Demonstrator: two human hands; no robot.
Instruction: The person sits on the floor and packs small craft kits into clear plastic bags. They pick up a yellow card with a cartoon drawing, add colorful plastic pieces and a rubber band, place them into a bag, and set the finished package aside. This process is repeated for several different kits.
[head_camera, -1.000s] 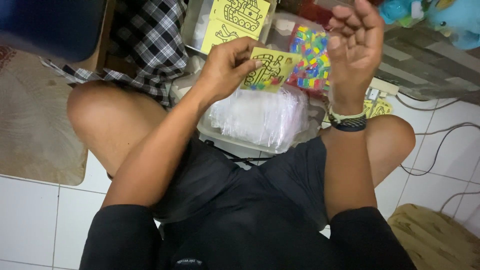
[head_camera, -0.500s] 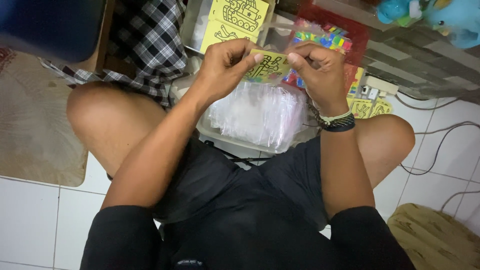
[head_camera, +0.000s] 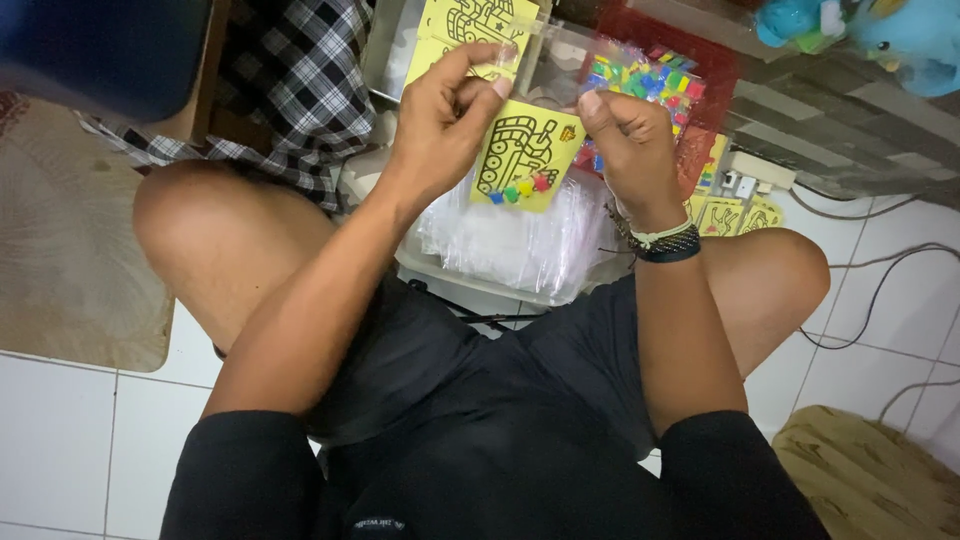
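I sit cross-legged on the floor. Both hands hold up a small clear bag (head_camera: 522, 160) containing a yellow picture card with a black line drawing and a few coloured bits at its bottom. My left hand (head_camera: 445, 110) pinches the bag's top left corner. My right hand (head_camera: 625, 140), with bands on the wrist, pinches the top right edge. Below the bag lies a stack of clear plastic bags (head_camera: 510, 245) in a shallow tray between my knees.
Beyond the hands stands a box of yellow cards (head_camera: 470, 25) and a red tray of coloured pieces (head_camera: 655, 80). More yellow cards (head_camera: 725, 215) lie by my right knee. A checked cloth (head_camera: 300, 70), a mat (head_camera: 70, 250) and cables (head_camera: 880, 300) lie around.
My right hand came down from the air onto the bag. The card now hangs upright between both hands, and the coloured bits sit at its bottom.
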